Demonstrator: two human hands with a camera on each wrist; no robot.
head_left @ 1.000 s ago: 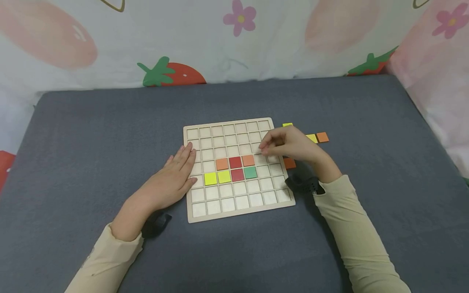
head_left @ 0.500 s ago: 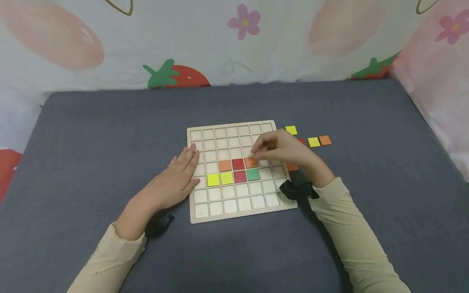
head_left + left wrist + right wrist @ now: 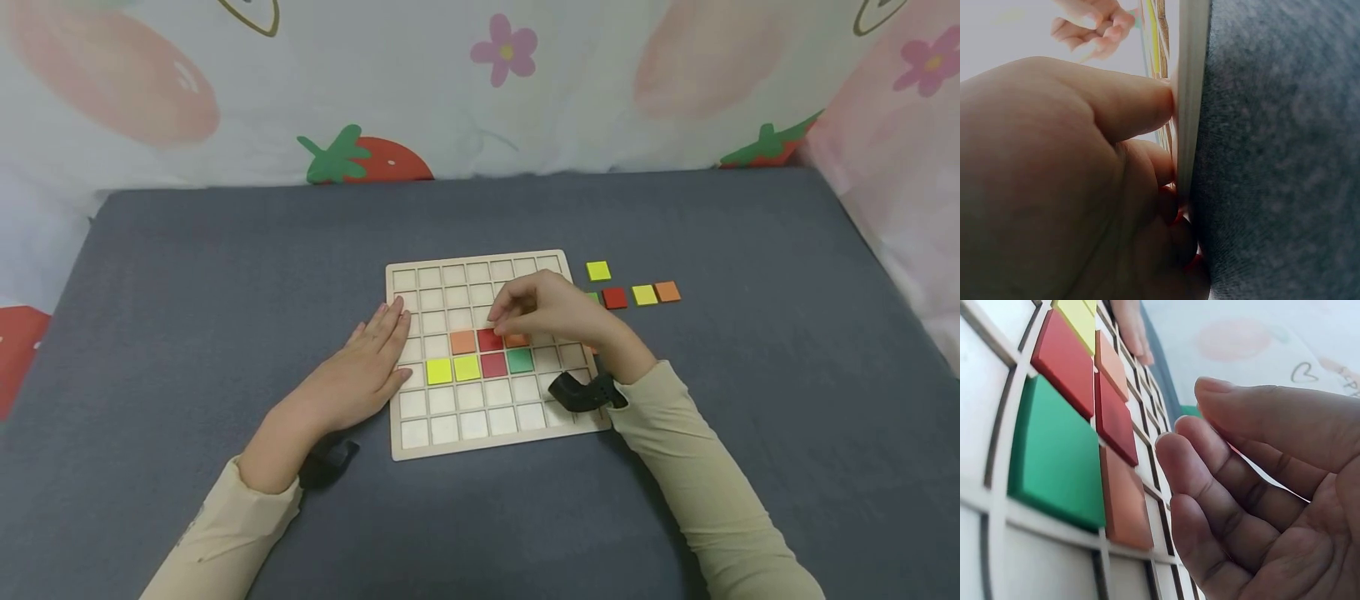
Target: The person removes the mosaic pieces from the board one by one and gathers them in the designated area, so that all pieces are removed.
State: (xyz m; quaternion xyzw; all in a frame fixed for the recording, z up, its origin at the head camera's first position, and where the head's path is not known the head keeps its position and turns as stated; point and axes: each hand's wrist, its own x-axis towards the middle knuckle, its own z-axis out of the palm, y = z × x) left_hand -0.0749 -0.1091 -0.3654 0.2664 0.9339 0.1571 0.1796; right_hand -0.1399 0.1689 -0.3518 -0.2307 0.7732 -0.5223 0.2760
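Observation:
My left hand (image 3: 352, 367) lies flat with straight fingers on the left rim of a wooden grid board (image 3: 427, 450). In the left wrist view, its thumb (image 3: 1141, 103) touches the board's edge. My right hand (image 3: 547, 312) hovers over the board, fingers bent loosely and thumb apart from them; nothing shows between them in the right wrist view. Below its fingertips (image 3: 1179, 456) are a red tile (image 3: 490, 339) and an orange tile (image 3: 516, 341). The row nearer me holds two yellow tiles (image 3: 452, 369), a red tile (image 3: 493, 365) and a green tile (image 3: 520, 360).
Right of the board lie loose tiles: yellow (image 3: 597, 271), red (image 3: 614, 297), another yellow (image 3: 643, 295) and orange (image 3: 667, 292). A green tile and an orange one show partly behind the right hand. A printed curtain (image 3: 570, 100) hangs behind the grey-covered table (image 3: 225, 275).
My right hand has moved left across the board, from its right-hand columns to above the red tile, uncovering loose tiles on the right. The left hand stays on the rim.

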